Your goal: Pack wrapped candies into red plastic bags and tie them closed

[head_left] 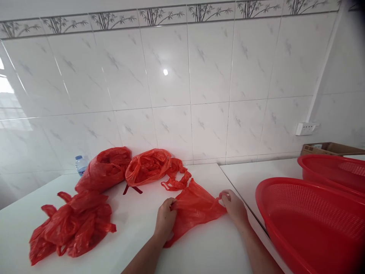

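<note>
A thin red plastic bag (pixel 196 205) is stretched between my two hands just over the white table. My left hand (pixel 166 217) pinches its left side, the fingers closed on the film. At the bag's right end, my right hand (pixel 232 205) grips a gathered corner between thumb and fingers. Just behind the bag lies a crumpled strip of red plastic bags (pixel 178 175). Left of that, a rounded red bag (pixel 148 167) stuffed with more red plastic leans beside a larger full red bag (pixel 104 169). A loose heap of red bags (pixel 76 224) lies at the front left.
Two red perforated plastic baskets (pixel 285 213) stand on the right, one behind the other. A cardboard box (pixel 330 147) sits behind them. A clear bottle with a blue cap (pixel 81 165) stands at the back left. White tiled wall (pixel 211 68) closes off the back.
</note>
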The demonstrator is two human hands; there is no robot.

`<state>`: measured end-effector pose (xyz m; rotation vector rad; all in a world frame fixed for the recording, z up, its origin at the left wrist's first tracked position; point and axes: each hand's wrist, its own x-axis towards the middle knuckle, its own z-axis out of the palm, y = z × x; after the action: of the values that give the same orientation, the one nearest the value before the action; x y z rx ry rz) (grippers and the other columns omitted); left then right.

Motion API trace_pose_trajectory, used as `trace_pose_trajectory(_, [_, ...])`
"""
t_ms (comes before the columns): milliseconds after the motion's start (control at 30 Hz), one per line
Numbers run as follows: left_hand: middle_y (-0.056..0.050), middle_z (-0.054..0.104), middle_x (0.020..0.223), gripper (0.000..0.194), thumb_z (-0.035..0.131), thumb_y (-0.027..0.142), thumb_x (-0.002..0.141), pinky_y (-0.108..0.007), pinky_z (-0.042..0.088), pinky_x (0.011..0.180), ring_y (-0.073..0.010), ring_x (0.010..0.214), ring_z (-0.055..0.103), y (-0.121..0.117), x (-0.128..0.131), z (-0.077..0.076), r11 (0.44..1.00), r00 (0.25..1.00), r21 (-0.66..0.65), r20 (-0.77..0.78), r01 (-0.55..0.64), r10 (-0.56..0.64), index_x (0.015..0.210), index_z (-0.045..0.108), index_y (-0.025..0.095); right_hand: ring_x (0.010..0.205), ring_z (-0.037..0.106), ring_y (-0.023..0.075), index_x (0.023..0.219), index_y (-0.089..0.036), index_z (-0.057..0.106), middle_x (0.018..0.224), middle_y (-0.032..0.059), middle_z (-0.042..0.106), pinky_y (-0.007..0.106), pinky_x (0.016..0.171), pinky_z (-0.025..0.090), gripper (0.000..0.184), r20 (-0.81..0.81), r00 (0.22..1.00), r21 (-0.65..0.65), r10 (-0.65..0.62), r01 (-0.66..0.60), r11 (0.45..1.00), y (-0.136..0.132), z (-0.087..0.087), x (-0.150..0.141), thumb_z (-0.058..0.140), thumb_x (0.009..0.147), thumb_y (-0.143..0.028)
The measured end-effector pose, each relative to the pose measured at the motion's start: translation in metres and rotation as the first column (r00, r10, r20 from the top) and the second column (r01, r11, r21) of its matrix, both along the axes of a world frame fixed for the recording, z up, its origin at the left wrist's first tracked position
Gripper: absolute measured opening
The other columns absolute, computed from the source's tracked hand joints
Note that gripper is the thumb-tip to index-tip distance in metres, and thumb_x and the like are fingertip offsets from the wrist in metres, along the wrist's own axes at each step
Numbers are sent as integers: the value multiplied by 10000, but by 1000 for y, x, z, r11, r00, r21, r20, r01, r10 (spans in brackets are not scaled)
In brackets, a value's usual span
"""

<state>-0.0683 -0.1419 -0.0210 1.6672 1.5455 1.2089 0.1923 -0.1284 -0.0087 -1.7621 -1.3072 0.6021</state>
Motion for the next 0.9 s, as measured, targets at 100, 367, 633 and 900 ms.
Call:
trace_pose_trajectory(100, [12, 601, 758, 308, 342, 17, 647, -167, 404, 516, -113, 662, 566, 0, 3, 1, 1000, 999, -24, 48, -5, 6, 782, 546, 203, 783, 601, 198, 1023, -211, 571, 764, 22, 637, 298, 719, 429, 338, -241, 956, 79, 169, -154, 985, 2, 0, -5, 395, 800, -395])
trace_pose_trajectory(367, [34, 551, 675, 153, 364, 123, 713, -180, 372, 502, -109, 599, 497, -7, 4, 10, 998, 993, -22, 101, -51, 53, 716, 492, 205, 1119, 522, 244, 1363, -293, 319, 1340, 126, 418, 369, 833, 462, 788, -654, 558, 146, 511, -570, 808, -9, 10, -20, 654, 685, -511])
trace_pose_trajectory(633, [47, 469, 603, 107, 402, 151, 719, -176, 326, 486, -99, 558, 419, -7, 5, 9, 998, 999, -22, -3, -52, 52, 626, 424, 199, 1026, 532, 235, 1100, -244, 569, 1091, 50, 593, 306, 793, 439, 535, -30, 838, 89, 545, -540, 837, -21, 4, -71, 685, 579, -208])
trace_pose_trajectory(900, [16, 633, 796, 325, 446, 33, 620, -215, 370, 640, -130, 708, 546, 12, -32, 23, 994, 910, 107, -411, -15, 58, 827, 609, 223, 598, 540, 125, 708, -195, 552, 652, -31, 603, 229, 576, 395, 154, -721, 566, 157, 400, -430, 889, -9, 8, -29, 618, 711, -335])
